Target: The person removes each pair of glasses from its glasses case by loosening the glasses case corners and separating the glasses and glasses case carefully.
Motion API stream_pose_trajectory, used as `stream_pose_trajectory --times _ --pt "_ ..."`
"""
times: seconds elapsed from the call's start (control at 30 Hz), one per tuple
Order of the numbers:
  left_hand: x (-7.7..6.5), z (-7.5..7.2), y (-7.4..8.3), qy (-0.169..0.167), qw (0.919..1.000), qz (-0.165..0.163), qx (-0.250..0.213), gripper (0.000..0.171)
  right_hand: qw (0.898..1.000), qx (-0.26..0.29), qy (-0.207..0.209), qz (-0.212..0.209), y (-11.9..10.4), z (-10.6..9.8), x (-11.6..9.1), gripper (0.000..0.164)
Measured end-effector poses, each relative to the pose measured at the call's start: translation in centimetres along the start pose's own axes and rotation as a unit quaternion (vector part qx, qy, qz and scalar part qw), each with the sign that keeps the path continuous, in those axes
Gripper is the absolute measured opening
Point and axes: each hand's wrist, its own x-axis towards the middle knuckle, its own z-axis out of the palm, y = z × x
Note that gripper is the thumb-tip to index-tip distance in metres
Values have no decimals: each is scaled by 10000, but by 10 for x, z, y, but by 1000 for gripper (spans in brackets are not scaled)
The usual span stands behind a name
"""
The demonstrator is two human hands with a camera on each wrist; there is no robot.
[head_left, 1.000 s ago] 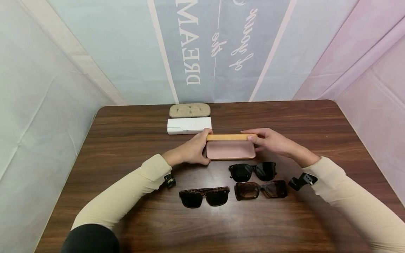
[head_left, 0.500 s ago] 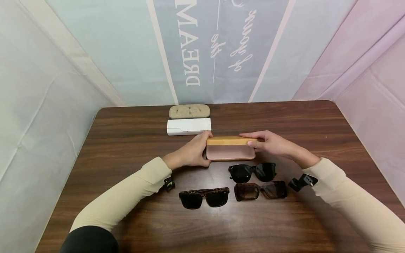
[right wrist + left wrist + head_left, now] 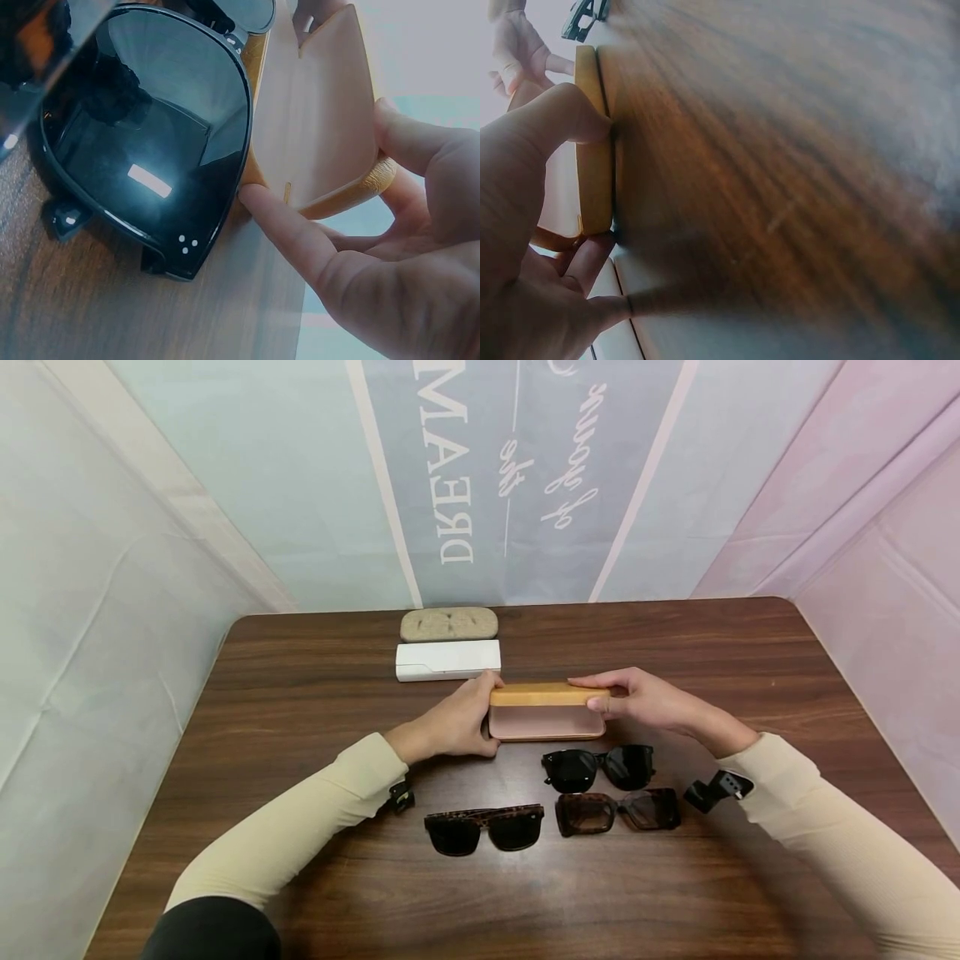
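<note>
A yellow-orange glasses case (image 3: 550, 695) stands partly raised at its lid near the middle of the table, its pink lining (image 3: 546, 722) showing. My left hand (image 3: 459, 720) grips the left end of its base; in the left wrist view the thumb lies along the yellow front wall (image 3: 594, 180). At the right end, my right hand (image 3: 651, 699) pinches the lid between thumb and fingers. The right wrist view has one finger of that hand at the base's corner, beside the lining (image 3: 319, 120). Black sunglasses (image 3: 598, 768) lie just in front of the case.
Tortoiseshell sunglasses with dark lenses (image 3: 484, 829) lie front left, and a brown tortoiseshell pair (image 3: 618, 812) front right. Behind my left hand are a white glasses case (image 3: 448, 660) and a beige fabric-like one (image 3: 449, 624). A printed curtain (image 3: 525, 485) hangs past the table's back edge.
The case's lid has tilted forward and down with my right hand, covering more of the pink lining. Over the last half second, hardly anything has moved. My left hand keeps its grip.
</note>
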Motion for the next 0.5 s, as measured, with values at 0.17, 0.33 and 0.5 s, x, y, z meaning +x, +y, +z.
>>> stream_pose_trajectory --times 0.17,0.33,0.5 --pt "0 0 0 57 9999 135 13 75 9998 -195 50 -74 0 0 0 48" --pt "0 0 0 88 9997 215 54 73 9994 -322 131 -94 0 2 0 47" --pt "0 -1 -1 68 9997 216 108 73 9988 -435 184 -148 0 2 0 45"
